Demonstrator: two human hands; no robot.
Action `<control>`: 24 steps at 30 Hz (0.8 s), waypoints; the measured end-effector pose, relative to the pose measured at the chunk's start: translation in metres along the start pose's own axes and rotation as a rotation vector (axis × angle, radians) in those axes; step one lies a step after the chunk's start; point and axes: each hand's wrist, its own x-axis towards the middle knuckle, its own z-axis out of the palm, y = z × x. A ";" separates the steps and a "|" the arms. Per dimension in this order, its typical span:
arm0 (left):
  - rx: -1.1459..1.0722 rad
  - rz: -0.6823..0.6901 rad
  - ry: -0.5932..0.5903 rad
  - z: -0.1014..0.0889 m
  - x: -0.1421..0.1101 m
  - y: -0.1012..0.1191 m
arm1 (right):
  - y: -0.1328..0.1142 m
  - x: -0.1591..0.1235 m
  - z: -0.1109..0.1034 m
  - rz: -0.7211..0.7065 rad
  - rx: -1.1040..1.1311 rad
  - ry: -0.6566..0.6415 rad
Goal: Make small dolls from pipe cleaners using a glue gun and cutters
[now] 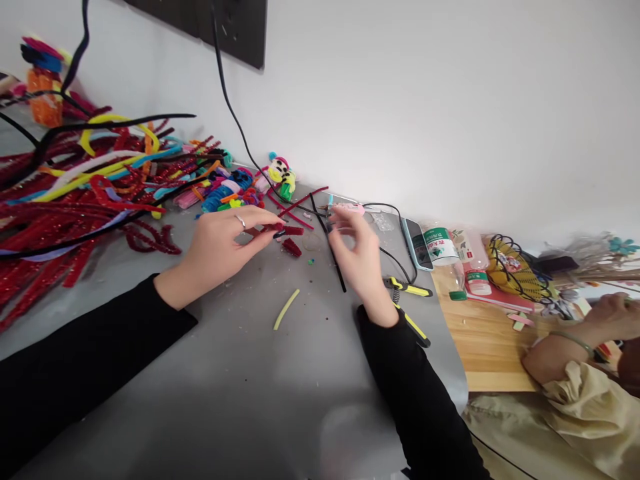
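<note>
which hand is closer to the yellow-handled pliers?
Right. The right hand is just left of the yellow-handled pliers, its wrist beside them; the left hand is farther left across the table.

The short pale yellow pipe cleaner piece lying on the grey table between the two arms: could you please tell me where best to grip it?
Probably pinch the short pale yellow pipe cleaner piece at its middle, from above. It lies flat and slanted on the grey table, apart from other things, so fingers should close across its thin width.
</note>
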 end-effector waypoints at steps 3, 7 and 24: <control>-0.078 -0.102 -0.028 0.001 0.001 0.001 | 0.027 0.011 -0.013 0.099 -0.458 0.151; -0.235 -0.195 -0.069 0.004 0.002 0.003 | 0.052 0.020 -0.014 0.244 -0.759 0.079; -0.356 -0.289 -0.101 0.007 0.005 -0.008 | 0.029 0.019 -0.029 0.323 -0.788 0.306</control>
